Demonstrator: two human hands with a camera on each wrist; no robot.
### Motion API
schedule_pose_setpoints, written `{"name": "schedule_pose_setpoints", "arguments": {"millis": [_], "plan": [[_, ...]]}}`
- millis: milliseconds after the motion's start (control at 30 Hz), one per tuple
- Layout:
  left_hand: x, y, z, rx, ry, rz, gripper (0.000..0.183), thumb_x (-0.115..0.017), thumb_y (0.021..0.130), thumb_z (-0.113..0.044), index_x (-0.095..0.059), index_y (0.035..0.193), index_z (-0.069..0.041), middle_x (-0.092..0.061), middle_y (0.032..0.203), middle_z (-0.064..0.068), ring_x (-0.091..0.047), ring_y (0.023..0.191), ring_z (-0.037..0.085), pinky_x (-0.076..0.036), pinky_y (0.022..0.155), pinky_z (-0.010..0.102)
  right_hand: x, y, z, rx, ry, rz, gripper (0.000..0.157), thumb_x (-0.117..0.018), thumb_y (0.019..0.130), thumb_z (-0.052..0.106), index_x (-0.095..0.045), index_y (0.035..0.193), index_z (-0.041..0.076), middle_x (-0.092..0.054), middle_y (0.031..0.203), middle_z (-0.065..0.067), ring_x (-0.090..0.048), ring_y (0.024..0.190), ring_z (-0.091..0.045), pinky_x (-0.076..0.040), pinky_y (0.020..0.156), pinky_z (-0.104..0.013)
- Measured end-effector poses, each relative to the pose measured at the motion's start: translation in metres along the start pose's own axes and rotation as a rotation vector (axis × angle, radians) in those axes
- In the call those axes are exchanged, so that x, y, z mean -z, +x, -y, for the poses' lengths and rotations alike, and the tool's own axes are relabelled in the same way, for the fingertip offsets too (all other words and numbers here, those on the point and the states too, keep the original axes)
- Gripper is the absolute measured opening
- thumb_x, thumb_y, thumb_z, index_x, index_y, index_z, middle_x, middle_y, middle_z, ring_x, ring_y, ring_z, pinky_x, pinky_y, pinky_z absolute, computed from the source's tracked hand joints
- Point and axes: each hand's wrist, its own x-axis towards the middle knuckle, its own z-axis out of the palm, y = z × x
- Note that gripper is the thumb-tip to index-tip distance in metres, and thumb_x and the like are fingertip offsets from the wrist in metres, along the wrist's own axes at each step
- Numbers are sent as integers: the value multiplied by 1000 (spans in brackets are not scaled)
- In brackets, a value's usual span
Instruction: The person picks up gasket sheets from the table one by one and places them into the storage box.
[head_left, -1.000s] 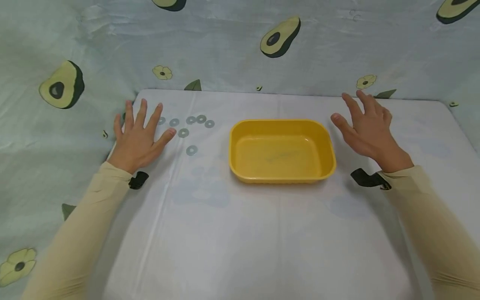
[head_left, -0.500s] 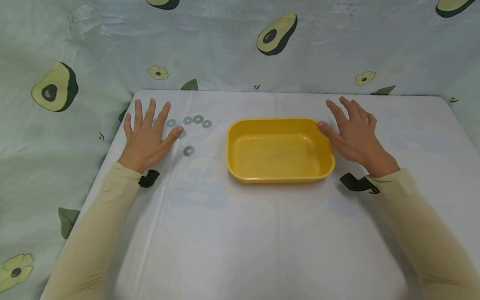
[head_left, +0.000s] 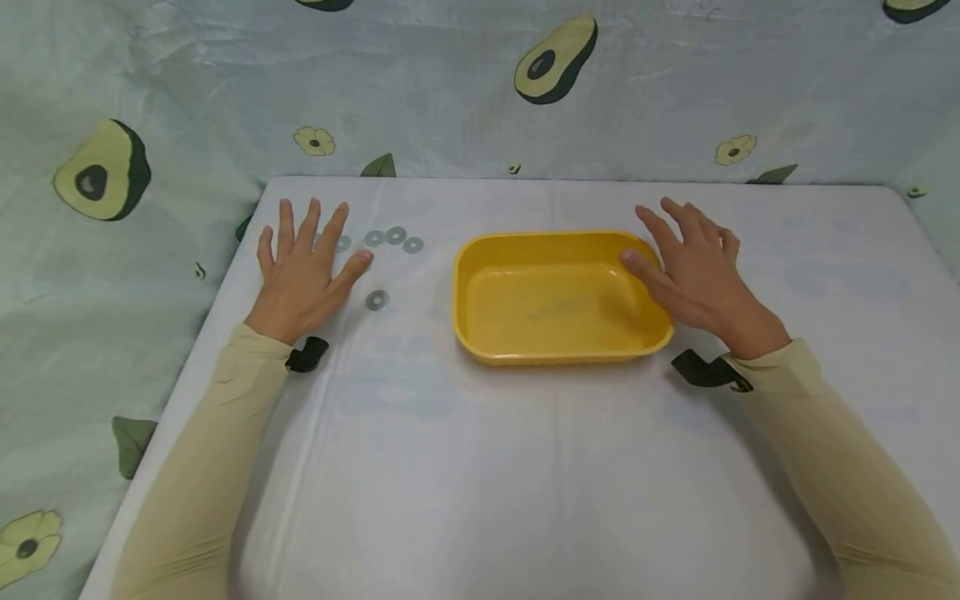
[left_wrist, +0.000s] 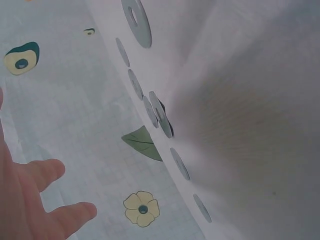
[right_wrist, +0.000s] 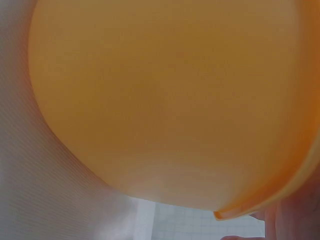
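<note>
1. Left hand point(head_left: 300, 287): fingers spread wide, holding nothing, beside the flat grey metal-looking ring washers point(head_left: 371, 301) scattered on the white-covered table point(head_left: 465, 483).
2. Right hand point(head_left: 697, 279): fingers spread, nothing gripped; thumb over the right end of the yellow rounded-rectangular plastic-looking tray point(head_left: 540, 317), right of the washers. Can't tell if it touches.
3. Tray: I'd seat thumb inside, fingers outside the rim, and keep it level.
4. Washers: thin, probably awkward to lift. Pinch opposite edges, one each; the close pair likely needs parting first.
</note>
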Motion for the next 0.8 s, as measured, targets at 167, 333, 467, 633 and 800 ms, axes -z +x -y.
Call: {"name": "schedule_pose_setpoints", "arguments": {"millis": [167,333,467,633,800], "plan": [[-3,-1,2,-30,-22,-1,87,-31,101,-74,-23,166,-17,-14,173,24,16,162,42,3,124,71,-4,0,2,7,1,23,87,-27,103,73,-24,165,12,-8,173,-24,-7,156,-56,-3,117,-75],[-3,-2,3,-132,-59,26,79,-39,105,-65,-30,164,-13,-23,171,23,11,164,40,-7,123,70,-7,-2,2,18,18,12,87,-27,103,73,-25,165,11,-11,173,-24,-9,156,-55,-3,117,-76],[-5,1,2,-195,-83,20,70,-52,105,-52,-37,161,-11,-32,168,23,1,164,40,-14,120,74,-8,-4,2,12,29,17,87,-27,103,71,-21,165,10,-10,173,-25,-10,155,-58,-4,116,-77],[-9,2,-1,-244,-74,42,64,-65,101,-38,-46,154,-8,-45,159,22,-29,155,42,-25,121,69,-5,-3,0,-15,25,34,88,-26,104,70,-16,166,9,-8,173,-26,-9,154,-59,-3,116,-77],[-13,-2,-1,-261,-91,95,61,-74,96,-35,-55,147,-8,-56,144,17,-49,134,37,-41,116,55,-4,-1,-4,-29,30,34,90,-25,104,71,-17,166,7,-10,172,-27,-10,154,-59,-3,116,-78]]}}
